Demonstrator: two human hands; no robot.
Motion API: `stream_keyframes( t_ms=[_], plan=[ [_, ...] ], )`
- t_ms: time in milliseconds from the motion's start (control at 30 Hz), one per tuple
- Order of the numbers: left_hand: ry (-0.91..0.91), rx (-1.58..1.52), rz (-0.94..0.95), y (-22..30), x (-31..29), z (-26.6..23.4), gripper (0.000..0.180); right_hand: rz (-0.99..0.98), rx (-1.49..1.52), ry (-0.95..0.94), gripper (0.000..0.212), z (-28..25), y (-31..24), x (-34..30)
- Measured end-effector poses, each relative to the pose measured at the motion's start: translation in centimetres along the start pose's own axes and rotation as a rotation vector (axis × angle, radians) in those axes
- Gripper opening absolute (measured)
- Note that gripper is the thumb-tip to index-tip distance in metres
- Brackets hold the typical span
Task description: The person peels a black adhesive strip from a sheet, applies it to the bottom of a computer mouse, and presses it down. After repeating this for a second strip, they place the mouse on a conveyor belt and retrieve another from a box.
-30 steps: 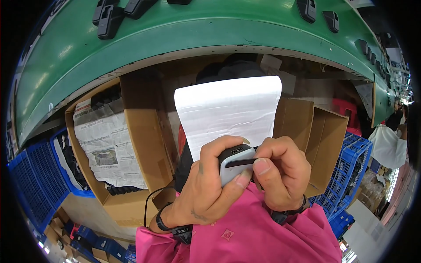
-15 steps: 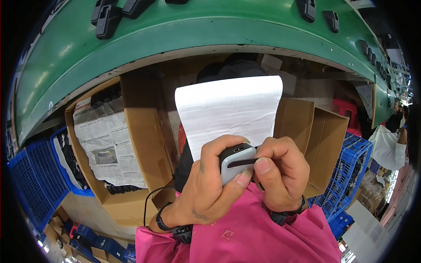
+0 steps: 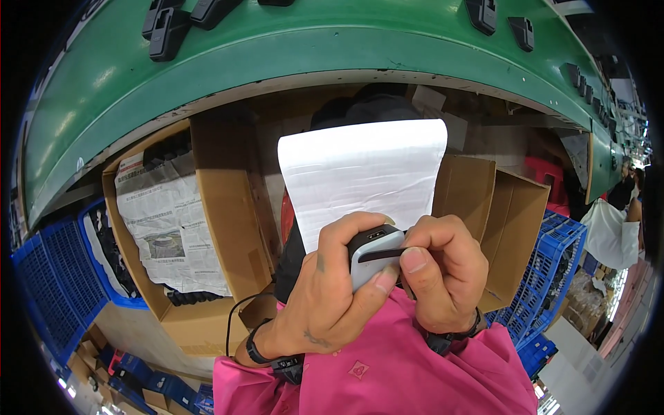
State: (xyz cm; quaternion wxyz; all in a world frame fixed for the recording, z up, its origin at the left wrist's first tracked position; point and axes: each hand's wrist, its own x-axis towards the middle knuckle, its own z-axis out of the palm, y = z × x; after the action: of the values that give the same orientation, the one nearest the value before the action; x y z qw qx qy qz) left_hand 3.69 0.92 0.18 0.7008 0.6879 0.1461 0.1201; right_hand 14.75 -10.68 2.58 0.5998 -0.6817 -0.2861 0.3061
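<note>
While hardly anything is changing from half a second ago, the left hand [image 3: 325,285] is holding the little grey box [image 3: 379,245], and the right hand [image 3: 446,271] is curling in at its 3 o'clock side, by the dark strip [image 3: 380,255]; whether it is gripping, I cannot tell. White paper [image 3: 363,173] is showing at 12 o'clock. The careful work is probably going on.

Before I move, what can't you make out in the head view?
All in the head view:
Underside of the gray device: covered by the left hand.
Right end of its dark strip: hidden by the right hand.
Most of what lies under the newspaper: covered by it.
Top of one black part on the green bench: cut off by the upper edge.
</note>
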Motion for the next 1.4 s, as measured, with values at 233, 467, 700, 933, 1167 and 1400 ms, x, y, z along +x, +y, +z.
stream_keyframes(
  t_ms=[233,467,700,933,1167,1400],
  plan=[
    [-0.003,-0.011,-0.016,0.1,0.0,-0.1,0.049,0.0,-0.017,0.008,0.008,0.1,0.1,0.0],
    [-0.006,-0.004,-0.024,0.2,-0.1,-0.1,0.048,-0.014,-0.03,0.007,0.007,0.1,0.2,-0.1],
    [0.001,-0.023,-0.016,0.1,0.0,-0.1,0.048,-0.052,-0.078,0.007,0.008,0.3,0.4,0.1],
    [0.039,0.047,-0.004,0.0,0.0,0.2,0.047,-0.003,-0.094,-0.001,0.008,0.5,0.1,0.2],
    [0.053,0.108,0.022,-0.1,0.0,0.3,0.047,-0.034,-0.126,0.009,0.008,0.7,0.4,0.3],
    [0.068,0.138,-0.029,0.0,-0.2,0.4,0.048,-0.045,-0.161,0.044,0.009,1.0,0.9,0.5]
  ],
)
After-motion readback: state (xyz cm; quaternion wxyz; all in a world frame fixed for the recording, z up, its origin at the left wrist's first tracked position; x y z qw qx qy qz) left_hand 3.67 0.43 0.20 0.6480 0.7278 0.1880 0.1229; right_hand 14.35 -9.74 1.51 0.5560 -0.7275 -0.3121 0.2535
